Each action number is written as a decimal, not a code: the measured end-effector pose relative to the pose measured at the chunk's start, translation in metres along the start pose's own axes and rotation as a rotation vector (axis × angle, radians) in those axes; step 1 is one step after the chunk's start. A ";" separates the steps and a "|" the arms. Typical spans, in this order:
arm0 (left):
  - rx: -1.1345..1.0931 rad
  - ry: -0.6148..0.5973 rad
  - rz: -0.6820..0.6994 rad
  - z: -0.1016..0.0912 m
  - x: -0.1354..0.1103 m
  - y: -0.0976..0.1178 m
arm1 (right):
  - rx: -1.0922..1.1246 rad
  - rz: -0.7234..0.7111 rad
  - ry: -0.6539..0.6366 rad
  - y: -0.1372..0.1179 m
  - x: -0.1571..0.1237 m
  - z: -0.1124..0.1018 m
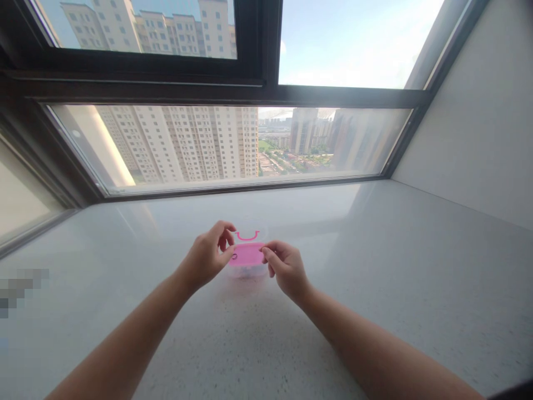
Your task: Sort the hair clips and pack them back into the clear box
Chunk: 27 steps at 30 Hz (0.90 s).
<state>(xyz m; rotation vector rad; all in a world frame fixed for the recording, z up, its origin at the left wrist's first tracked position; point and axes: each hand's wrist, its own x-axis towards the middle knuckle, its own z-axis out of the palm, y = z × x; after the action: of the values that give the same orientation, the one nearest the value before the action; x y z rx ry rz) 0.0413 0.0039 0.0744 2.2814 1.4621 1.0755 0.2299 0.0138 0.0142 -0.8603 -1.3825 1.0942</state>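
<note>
One wide window [225, 145] is facing twelve o'clock over high-rise apartment blocks [179, 145], with a speckled stone sill [375, 266] spreading below it. A clear plastic box [248, 271] is sitting at twelve o'clock between both hands, its pink lid [246, 254] seemingly still on, a pink U-shaped handle [247, 236] showing beyond. Left hand [205, 256] is curling, thumb reaching toward a small dark ring [234, 256]; right hand [286, 269] is holding its fingers pressed together at the lid's edge. Whether either is pinching anything: cannot tell.

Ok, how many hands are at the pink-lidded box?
2. The left hand is at the left side of the pink lid, and the right hand has its fingers at the lid's right edge. No other hands show.
</note>
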 end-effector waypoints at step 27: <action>0.254 -0.088 0.062 -0.007 0.023 -0.056 | -0.041 -0.018 -0.009 0.007 0.000 -0.003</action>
<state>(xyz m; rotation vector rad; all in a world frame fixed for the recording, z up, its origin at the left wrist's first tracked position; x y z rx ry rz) 0.0031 0.0488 0.0593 2.5253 1.5806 0.8334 0.2321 0.0164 0.0074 -0.8717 -1.4218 1.0610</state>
